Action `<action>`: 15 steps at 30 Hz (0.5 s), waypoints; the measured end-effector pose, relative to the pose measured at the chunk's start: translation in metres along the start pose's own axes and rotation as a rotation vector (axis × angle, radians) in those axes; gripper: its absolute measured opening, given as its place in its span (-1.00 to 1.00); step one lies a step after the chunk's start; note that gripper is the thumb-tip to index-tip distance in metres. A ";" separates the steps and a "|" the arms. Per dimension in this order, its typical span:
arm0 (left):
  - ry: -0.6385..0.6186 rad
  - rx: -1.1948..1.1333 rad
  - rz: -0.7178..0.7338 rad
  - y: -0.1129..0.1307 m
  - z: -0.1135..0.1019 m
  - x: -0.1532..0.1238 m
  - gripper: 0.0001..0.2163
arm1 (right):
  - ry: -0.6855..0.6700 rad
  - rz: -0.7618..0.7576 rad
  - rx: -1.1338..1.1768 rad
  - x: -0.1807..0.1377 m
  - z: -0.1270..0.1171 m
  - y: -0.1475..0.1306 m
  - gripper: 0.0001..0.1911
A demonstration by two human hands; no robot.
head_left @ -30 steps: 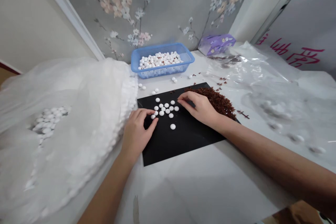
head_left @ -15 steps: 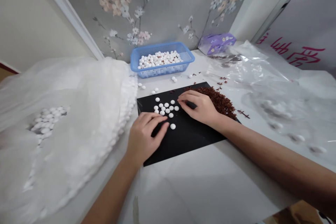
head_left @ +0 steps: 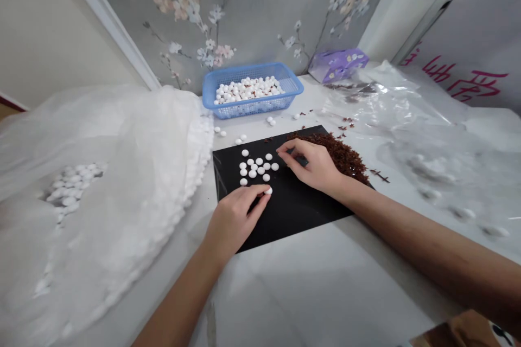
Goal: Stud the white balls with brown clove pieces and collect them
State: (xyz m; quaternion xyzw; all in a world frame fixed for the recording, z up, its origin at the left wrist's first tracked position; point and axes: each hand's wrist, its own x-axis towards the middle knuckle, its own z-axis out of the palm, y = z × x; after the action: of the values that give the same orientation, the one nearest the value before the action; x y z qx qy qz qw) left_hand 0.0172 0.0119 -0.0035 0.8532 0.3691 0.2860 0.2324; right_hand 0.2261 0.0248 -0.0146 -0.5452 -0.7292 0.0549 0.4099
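My left hand point(head_left: 234, 219) pinches a small white ball point(head_left: 268, 191) between thumb and fingertips, low over the black mat point(head_left: 297, 214). Beyond it, several loose white balls point(head_left: 261, 170) lie in a loose cluster on the mat. My right hand point(head_left: 315, 167) hovers just right of that cluster, thumb and fingertips pressed together; whatever is between them is too small to make out. Behind the right hand, a heap of small reddish-brown star-shaped pieces point(head_left: 348, 157) covers the mat's right side.
A blue plastic basket point(head_left: 252, 111) of white balls with brown bits stands at the back. To the left is a large translucent bag point(head_left: 134, 173) of white balls. Clear plastic bags point(head_left: 439, 152) spread over the right side, near a purple package point(head_left: 337, 65).
My left hand has moved slightly right and closed on the nearest white ball, its fingers previously apart. My right hand stays nearly in place, fingertips together.
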 end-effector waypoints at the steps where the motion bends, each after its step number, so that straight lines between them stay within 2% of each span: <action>1: 0.016 -0.064 -0.070 0.001 0.000 0.001 -0.85 | -0.001 -0.020 0.013 -0.001 0.000 -0.003 -0.94; 5: 0.039 -0.349 -0.274 0.001 -0.004 0.006 -0.84 | 0.056 -0.097 0.125 -0.008 0.004 -0.022 -0.93; 10: -0.034 -0.568 -0.391 0.001 -0.008 0.010 -0.85 | -0.015 -0.155 0.167 -0.014 0.007 -0.038 -0.91; 15: -0.060 -0.641 -0.454 -0.001 -0.010 0.011 -0.81 | -0.072 -0.199 0.117 -0.014 0.006 -0.038 -0.91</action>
State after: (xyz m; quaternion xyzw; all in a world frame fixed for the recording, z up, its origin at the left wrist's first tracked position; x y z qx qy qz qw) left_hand 0.0164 0.0232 0.0067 0.6421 0.4333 0.3031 0.5551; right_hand 0.1946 0.0002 -0.0056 -0.4428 -0.7896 0.0761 0.4179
